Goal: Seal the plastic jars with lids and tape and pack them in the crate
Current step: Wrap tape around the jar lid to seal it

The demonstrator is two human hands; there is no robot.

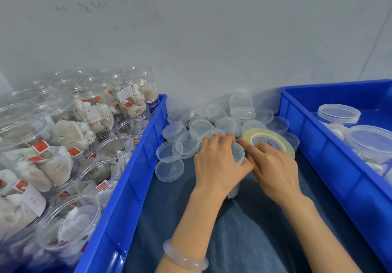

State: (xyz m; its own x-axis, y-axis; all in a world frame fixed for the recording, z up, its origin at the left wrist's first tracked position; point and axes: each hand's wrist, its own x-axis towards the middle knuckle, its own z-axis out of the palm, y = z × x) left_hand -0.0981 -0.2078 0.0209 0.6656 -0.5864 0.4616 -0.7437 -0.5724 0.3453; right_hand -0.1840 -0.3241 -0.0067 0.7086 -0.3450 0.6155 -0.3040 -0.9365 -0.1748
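From the head view, one jar (238,154) stood between the left crate (131,166) and right crate (318,145), near one tape roll (269,134) and roughly twenty loose lids (212,120). The left hand (218,164) had its fingers (218,139) clasped over the jar's top; the right hand (273,168) pressed its index finger to the rim, and whether its curled fingers gripped the roll could not be told.
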